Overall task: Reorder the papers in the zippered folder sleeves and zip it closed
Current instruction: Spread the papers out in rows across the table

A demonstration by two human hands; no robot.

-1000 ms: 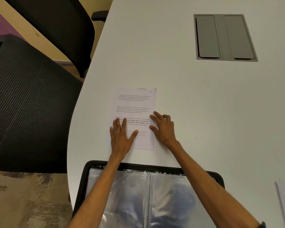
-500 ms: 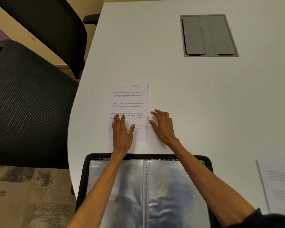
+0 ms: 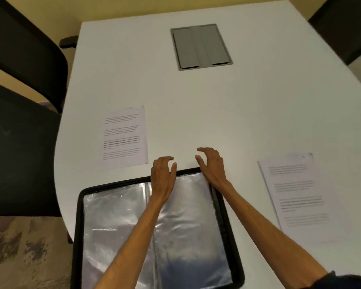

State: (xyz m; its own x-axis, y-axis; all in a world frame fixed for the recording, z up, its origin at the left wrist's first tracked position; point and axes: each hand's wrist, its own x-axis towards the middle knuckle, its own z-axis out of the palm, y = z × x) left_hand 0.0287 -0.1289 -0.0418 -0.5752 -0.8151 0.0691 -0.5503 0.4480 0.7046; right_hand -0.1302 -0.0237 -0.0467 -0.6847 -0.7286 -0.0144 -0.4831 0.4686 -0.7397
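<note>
White table fills most of the view. Two black chairs stand at its left edge, the nearer one mesh-backed and the other behind it.

Zippered folder: lies open and flat at the near edge of the table, black rim all round, tilted slightly. Both clear sleeves, left and right, face up and are glossy. I cannot tell whether they hold any sheet.

Right paper: printed, flat on the table, apart from the folder on its right side.

Left paper: printed, flat, beyond the folder's far left corner, not touching it.

Grey hatch: set into the table top, far centre.

My right hand: over the folder's far right corner, fingers curved, thumb held apart, nothing in the grasp. Contact with the table cannot be told.

My left hand: over the folder's far rim near the spine, fingers loosely curled forward, holding nothing.
</note>
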